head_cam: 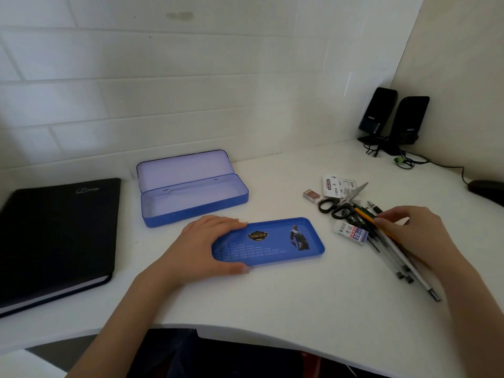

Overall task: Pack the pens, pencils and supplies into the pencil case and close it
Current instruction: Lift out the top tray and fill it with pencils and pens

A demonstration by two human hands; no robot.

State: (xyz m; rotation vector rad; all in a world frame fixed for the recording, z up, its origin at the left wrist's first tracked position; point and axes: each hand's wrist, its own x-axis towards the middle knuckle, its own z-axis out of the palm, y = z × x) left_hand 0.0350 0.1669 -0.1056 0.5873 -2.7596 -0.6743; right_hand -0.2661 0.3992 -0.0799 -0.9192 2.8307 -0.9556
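Pencil case (195,199) open and empty mid-desk, inner tray (268,242) out, gripped by left hand (203,246). Right hand (409,230) curling onto pens (387,241); eraser (350,232), scissors (341,203) unpacked.

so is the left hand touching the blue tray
Touching. The head view shows the left hand holding the blue tray at its left end, fingers over the far edge and thumb on the near edge.
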